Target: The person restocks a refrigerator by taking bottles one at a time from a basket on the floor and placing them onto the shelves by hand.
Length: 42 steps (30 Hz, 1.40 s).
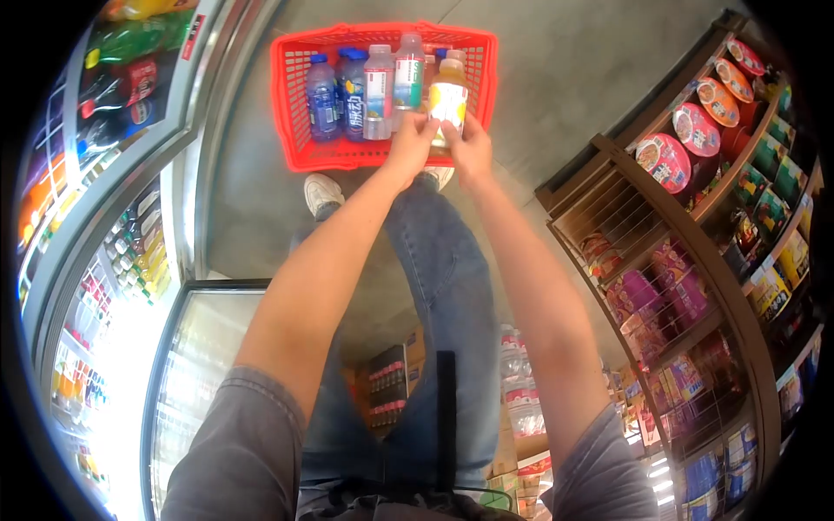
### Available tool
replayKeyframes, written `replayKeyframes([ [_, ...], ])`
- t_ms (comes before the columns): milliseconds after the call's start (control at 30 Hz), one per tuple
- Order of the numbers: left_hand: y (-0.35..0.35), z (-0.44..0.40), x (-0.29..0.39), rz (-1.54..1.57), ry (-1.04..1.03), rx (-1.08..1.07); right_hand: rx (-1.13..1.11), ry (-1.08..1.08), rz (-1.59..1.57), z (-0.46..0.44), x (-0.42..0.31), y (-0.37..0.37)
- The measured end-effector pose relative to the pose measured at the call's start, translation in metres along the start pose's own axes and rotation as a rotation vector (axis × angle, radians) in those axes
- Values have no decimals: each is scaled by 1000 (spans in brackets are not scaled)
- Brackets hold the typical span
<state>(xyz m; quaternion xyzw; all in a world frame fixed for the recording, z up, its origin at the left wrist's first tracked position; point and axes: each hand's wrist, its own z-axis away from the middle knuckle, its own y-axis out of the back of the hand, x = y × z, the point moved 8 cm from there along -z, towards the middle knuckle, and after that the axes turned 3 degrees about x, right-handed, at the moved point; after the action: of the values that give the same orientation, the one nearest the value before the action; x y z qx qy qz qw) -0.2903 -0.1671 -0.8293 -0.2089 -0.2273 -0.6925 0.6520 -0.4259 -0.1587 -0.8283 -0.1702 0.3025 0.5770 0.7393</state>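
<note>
Bottle with a yellow-and-white label (447, 102) is over the right part of the red basket (281, 95), and from my distant seat I take this basket as landmark. Under the basket I see the grey floor (556, 87). To the left of the basket is a drink cooler (87, 230), with many bottles inside. To the right of the basket, a brown rack (686, 227) carries packed food, among it round cups (696, 129) with pink and orange lids. Just outside the near side of the basket are two white shoes (323, 191). In the left half of the basket stand some blue bottles (322, 100); at its middle, two bottles with pale labels (379, 91). Over its right part, the left hand (414, 141) and the right hand (470, 149) are both closed on the lower part of the yellow-labelled bottle, one from each side. I cannot tell whether its bottom touches the basket. Smallest are the blue caps (319, 58), toward the far side of the basket.
</note>
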Motion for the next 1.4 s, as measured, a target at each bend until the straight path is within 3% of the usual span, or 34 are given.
replayKeyframes([
  [200, 40, 88, 48, 65, -10, -83, -38, 83, -66, 116, -74, -11],
  [333, 74, 179, 116, 62, -55, -216, -165, 189, -53, 205, -147, -34],
  [400, 91, 230, 146, 67, -60, -227, -162, 271, 110, 253, -176, -40],
  [467, 112, 285, 174, 169, 5, -182, -237, 311, -2, 294, -191, -48],
  [533, 134, 322, 183, 122, -60, -199, -305, 318, -69, 336, -213, -59],
  [600, 150, 375, 217, 166, -106, -176, -356, 351, 75, 386, -253, -66],
  [667, 171, 421, 244, 180, -137, -181, -378, 219, 57, 424, -272, -75],
  [767, 201, 464, 276, 183, -269, -177, -356, 377, 157, 468, -311, -93],
  [867, 245, 493, 307, 70, -464, -86, -495, 508, 69, 510, -351, -130],
  [1033, 296, 581, 378, 151, -572, -32, -604, 630, 109, 592, -425, -175],
  [1200, 344, 648, 401, 218, -683, 88, -776, 623, 162, 668, -474, -211],
  [1400, 385, 736, 424, 67, -826, 294, -897, 862, 292, 731, -510, -241],
])
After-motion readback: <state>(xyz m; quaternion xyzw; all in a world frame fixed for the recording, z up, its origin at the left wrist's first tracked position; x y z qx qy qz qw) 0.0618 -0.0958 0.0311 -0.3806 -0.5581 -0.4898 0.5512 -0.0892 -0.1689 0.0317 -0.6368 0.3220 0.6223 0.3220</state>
